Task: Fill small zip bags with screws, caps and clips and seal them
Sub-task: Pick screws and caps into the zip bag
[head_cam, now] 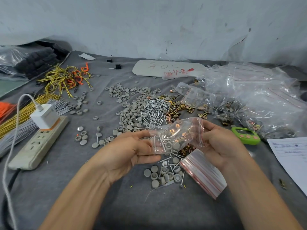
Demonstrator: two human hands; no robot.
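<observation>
Both hands hold a small clear zip bag with a red seal line above the grey cloth. It contains screws, grey caps and copper clips. My left hand supports its bottom end, with the thumb under it. My right hand pinches its mouth end by the red strip. Behind the bag lie heaps of silver screws, grey caps and brass clips. A stack of empty zip bags lies under my right wrist, with loose caps and screws beside it.
Filled bags pile up at the right. A green timer and a paper sheet lie right of my hand. At left are a power strip with charger, bundled wire ties and yellow cords.
</observation>
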